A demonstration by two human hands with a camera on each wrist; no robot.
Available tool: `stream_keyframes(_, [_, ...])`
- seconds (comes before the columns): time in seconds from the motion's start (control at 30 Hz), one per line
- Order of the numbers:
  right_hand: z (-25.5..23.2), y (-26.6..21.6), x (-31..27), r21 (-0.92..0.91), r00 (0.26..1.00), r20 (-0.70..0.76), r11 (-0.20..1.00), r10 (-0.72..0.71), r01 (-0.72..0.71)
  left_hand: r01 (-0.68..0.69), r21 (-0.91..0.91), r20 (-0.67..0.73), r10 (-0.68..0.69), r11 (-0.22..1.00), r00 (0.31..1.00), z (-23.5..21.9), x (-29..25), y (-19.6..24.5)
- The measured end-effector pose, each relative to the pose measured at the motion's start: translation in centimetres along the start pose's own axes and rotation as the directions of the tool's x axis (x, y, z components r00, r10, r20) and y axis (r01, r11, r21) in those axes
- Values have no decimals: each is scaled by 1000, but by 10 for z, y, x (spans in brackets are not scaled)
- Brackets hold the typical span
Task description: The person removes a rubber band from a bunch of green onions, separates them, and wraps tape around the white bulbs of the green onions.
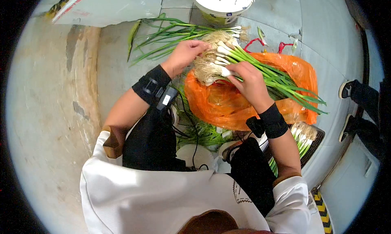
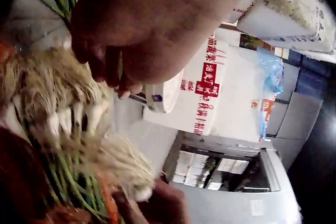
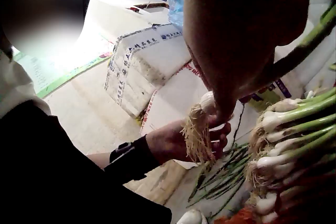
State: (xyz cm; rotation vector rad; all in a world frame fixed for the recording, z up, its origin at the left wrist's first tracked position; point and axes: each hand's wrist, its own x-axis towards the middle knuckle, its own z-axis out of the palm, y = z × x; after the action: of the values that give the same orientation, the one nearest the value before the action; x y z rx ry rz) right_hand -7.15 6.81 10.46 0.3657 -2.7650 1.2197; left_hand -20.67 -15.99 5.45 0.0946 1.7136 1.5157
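Note:
My right hand (image 1: 250, 81) pinches one spring onion at its white bulb (image 3: 208, 103), with the roots hanging from it in the right wrist view. It is held over a bundle of spring onions (image 1: 260, 69), bulbs and pale roots to the left, green leaves to the right. The bundle lies on an orange plastic bag (image 1: 203, 99). My left hand (image 1: 185, 57) hovers at the left of the bundle's roots (image 2: 52, 77), its fingers loosely bent and no onion showing between them. In the left wrist view that hand is large and dark at the top.
More spring onions (image 1: 163, 36) lie on the floor behind my left hand. A white-lidded bucket (image 1: 222, 0) stands at the back. Green trimmings (image 1: 203, 132) lie by my feet, and a dark crate (image 1: 317, 138) holds more onions at right. Another person's shoes (image 1: 346, 89) show at far right.

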Motion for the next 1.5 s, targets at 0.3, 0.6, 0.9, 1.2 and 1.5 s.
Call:
stream_keyframes(0.3, [-7, -2, -4, 24, 999, 49, 1000, 5, -6, -142, 776, 184, -5, 615, 983, -77, 46, -2])
stream_keyframes(0.6, [-8, 2, -6, 55, 999, 29, 998, -15, 13, -287, 956, 263, 253, 60, 931, -47, 134, -16])
stream_keyframes(0.9, [-7, 5, -10, 80, 997, 73, 997, -12, 6, -270, 962, 269, 213, -25, 939, -30, 160, -30])
stream_keyframes(1.2, [-1, 8, -13, 46, 991, 126, 999, -33, 27, -236, 963, 264, 292, -128, 919, -26, 173, -45])
stream_keyframes(1.5, [1, 9, -17, 77, 990, 138, 997, -31, 20, -183, 971, 208, 160, -156, 965, -23, 176, -44])
